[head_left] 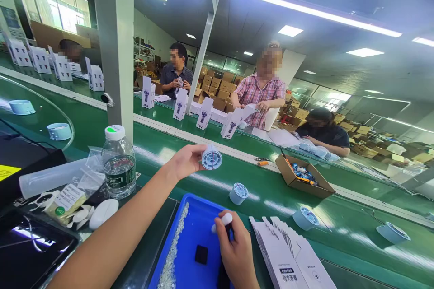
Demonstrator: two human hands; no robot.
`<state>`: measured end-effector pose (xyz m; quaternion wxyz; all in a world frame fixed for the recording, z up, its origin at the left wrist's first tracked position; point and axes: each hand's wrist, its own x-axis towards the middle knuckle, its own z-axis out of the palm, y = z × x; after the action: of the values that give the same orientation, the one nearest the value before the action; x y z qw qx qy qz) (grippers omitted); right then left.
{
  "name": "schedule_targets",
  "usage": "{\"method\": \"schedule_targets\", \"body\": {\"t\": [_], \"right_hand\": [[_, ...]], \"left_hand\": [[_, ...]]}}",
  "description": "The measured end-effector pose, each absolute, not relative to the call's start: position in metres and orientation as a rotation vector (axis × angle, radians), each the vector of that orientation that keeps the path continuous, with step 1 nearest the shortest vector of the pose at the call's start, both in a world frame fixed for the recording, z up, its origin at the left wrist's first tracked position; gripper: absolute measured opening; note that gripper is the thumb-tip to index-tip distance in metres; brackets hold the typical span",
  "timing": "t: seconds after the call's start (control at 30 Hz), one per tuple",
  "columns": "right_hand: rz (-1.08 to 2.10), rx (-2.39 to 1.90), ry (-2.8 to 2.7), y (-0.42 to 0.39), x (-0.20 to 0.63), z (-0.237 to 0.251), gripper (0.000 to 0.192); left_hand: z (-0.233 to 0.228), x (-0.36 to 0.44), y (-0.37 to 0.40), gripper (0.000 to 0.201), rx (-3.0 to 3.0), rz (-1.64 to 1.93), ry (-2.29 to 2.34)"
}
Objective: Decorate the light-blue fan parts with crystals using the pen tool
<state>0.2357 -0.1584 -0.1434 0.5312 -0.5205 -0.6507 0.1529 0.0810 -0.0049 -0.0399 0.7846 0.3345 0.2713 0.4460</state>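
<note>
1. A green conveyor belt (237,176) carries several finished-looking round caps (238,193) past the blue tray (190,230).
2. Above the tray, the left hand (185,161) pinches one light-blue cap (212,159) in its fingertips.
3. Over the tray, the right hand (235,248) grips a white-tipped tool (225,220), possibly a pen; loose beads (174,246) remain.

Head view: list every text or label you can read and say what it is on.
None reads clearly.
Water bottle label: blurred.
Flat cartons by the right hand: small print, too blurred.
White boxes on the belt: picture only.
Bag label: too small.
</note>
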Motion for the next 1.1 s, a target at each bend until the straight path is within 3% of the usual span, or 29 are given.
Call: {"method": "schedule_targets", "body": {"t": [0.23,0.37,0.63,1.1], "right_hand": [[0.506,-1.124,-1.735,-0.168,0.228,-0.139,0.014],[0.513,-1.041,-1.417,-0.167,0.227,-0.144,0.009],[0.458,-1.063,-0.943,-0.163,0.238,-0.138,0.023],[0.512,-1.152,-0.931,-0.159,0.238,-0.139,0.032]], "left_hand": [[-0.053,0.097,-0.010,0.008,0.866,0.950,0.727],[-0.064,0.109,-0.013,0.010,0.950,0.927,0.777],[-0.069,0.128,-0.028,0.033,1.213,0.883,0.866],[-0.062,0.133,-0.040,0.037,1.274,0.810,0.866]]}}
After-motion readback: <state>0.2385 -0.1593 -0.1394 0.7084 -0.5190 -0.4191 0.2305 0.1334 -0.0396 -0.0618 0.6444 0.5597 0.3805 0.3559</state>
